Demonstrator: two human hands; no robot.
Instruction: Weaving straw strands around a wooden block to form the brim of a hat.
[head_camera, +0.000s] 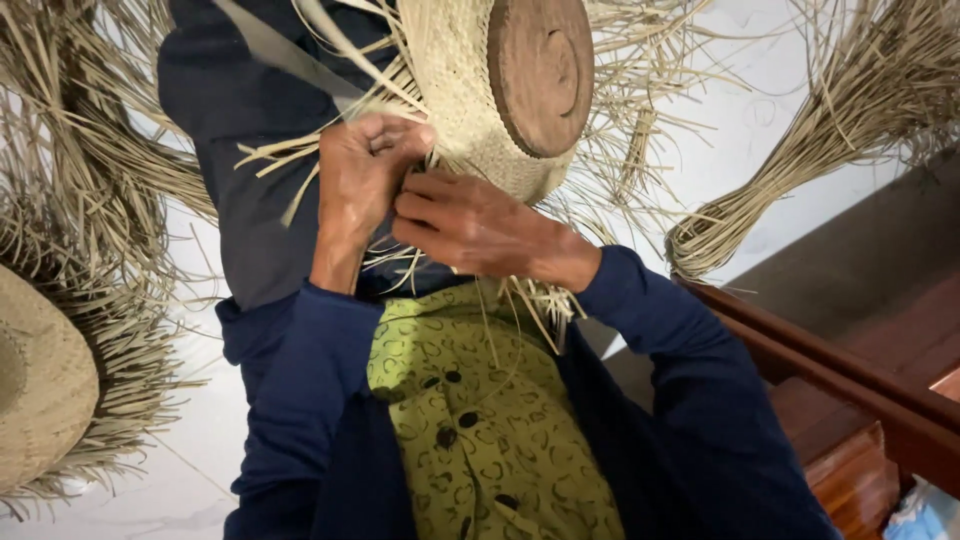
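A half-woven hat of pale straw (465, 90), stretched over a round brown wooden block (541, 70), sits in the upper middle of the frame on the person's lap. Its unfinished edge of loose pale straw strands (320, 140) fans out to the left and below it.

The left hand (365, 175) is just left of centre, its fingers curled tight around a few of those strands at the hat's lower edge, thumb pressed down on top. The right hand (470, 225) lies just beside it, touching it, at the centre of the frame; its fingers are held close together and bent, pinching strands against the woven rim. The rim lies directly above both sets of fingertips, and more strands hang down beneath the right wrist.

The person wears a dark blue jacket (300, 400) over a green patterned shirt with dark buttons (480, 420). At the far left edge lies a second woven straw hat (40, 380) with a ragged fringe. A tied bundle of straw (800, 160) lies at upper right on the pale floor (740, 120), and a reddish-brown wooden bench (850, 400) fills the lower right.
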